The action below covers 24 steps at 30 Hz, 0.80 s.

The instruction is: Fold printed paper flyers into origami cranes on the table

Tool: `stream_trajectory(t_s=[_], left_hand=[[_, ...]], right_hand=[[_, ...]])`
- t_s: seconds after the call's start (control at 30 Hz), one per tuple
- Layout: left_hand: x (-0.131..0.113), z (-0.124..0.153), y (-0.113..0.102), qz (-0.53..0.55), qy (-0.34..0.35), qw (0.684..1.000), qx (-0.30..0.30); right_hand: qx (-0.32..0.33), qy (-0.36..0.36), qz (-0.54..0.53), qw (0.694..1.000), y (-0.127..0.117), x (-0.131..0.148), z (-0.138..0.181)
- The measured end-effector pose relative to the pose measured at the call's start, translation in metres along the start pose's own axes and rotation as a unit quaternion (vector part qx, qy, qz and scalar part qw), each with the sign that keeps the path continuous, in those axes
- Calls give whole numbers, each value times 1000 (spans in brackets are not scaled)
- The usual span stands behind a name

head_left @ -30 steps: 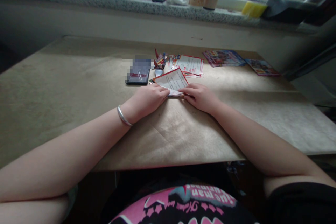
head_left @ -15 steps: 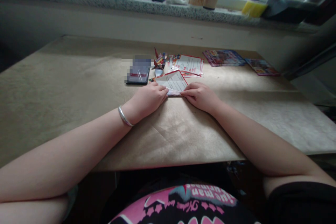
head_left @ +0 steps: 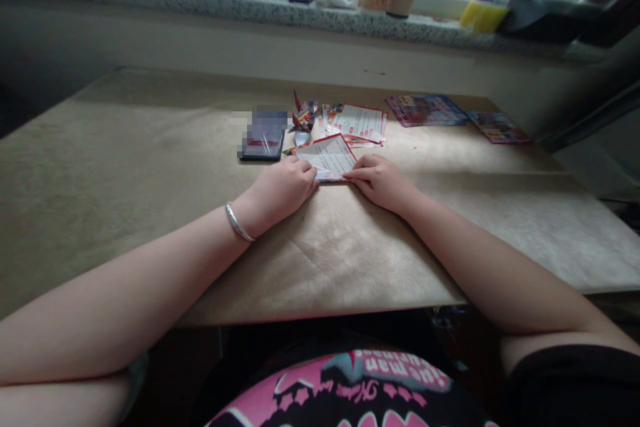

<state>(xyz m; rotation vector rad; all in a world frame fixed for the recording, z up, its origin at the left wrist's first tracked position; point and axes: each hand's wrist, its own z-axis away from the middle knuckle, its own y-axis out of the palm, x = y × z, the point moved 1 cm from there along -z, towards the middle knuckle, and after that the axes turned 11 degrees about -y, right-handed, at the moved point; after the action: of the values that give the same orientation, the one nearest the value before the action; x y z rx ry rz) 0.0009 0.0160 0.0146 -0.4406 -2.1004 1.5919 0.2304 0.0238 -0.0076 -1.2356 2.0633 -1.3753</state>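
Observation:
A white printed paper sheet (head_left: 331, 153) with a red border lies on the table, turned at a slant. Its near edge is folded over into a narrow pale strip. My left hand (head_left: 283, 188), with a silver bangle on the wrist, is closed over the left end of that fold, pressing it to the table. At the right end, my right hand (head_left: 384, 181) pinches the corner of the sheet between thumb and fingers. The left thumb is partly hidden.
Behind the sheet are a folded colourful paper piece (head_left: 304, 113) and more printed sheets (head_left: 357, 121). A dark phone (head_left: 265, 137), partly pixelated, lies to the left. Colourful cards (head_left: 430, 110) rest at the back right. Cups and bottles stand on the stone windowsill (head_left: 300, 12).
My left fingers have shifted very slightly left along the fold. My right hand keeps its pinch at nearly the same place.

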Motion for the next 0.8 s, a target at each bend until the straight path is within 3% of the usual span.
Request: stream_trajectory(t_s=[0.8], left_hand=[[-2, 0, 1, -24, -19, 1000, 0]], right_hand=[[25, -2, 47, 999, -6, 7, 0]])
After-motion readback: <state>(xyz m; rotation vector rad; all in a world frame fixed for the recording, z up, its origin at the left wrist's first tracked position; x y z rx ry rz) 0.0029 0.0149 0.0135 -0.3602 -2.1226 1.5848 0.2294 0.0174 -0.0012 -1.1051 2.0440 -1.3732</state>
